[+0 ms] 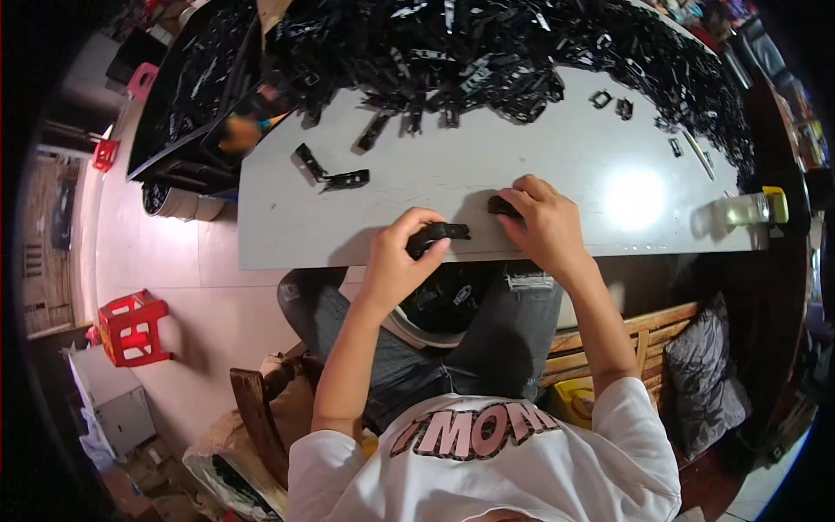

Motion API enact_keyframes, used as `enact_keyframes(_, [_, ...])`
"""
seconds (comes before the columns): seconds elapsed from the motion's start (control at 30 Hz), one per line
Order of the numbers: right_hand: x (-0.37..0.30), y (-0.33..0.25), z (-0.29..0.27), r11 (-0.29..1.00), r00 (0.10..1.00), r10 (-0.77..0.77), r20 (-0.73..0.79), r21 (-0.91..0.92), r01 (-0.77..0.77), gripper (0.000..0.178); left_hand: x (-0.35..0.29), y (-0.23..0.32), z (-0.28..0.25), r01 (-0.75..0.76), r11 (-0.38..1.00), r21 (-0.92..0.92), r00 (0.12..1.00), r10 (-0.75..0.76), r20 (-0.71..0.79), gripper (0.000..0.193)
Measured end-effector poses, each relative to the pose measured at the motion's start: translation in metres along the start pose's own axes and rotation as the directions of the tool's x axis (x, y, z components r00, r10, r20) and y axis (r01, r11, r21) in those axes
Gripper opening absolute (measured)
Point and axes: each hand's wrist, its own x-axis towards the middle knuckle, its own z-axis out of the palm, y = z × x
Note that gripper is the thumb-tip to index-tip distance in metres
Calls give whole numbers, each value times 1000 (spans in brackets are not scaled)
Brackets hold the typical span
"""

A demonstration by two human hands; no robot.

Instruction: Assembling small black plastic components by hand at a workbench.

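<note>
Gripping a glossy black plastic clip [437,233] at the grey worktop's [557,157] near edge, the left hand [396,261] curls shut while the right hand [544,222] pins a second clip [502,206] flat.

No packages, labels, signs or screens can be made out.

Near the grey table's [417,239] front edge, our left hand [396,257] grips a black plastic clip [437,233]; our right hand [544,222] covers another black piece [501,206].
</note>
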Motion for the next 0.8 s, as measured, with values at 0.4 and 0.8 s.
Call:
enact_keyframes(0.4, [3,-28,9,954,999,26,48,296,-39,30,4,-5,8,-9,988,152,1000,9,3,30])
enact_keyframes(0.8, [3,-35,4,988,985,-41,166,154,16,33,5,-9,11,-19,992,125,1000,19,1,33])
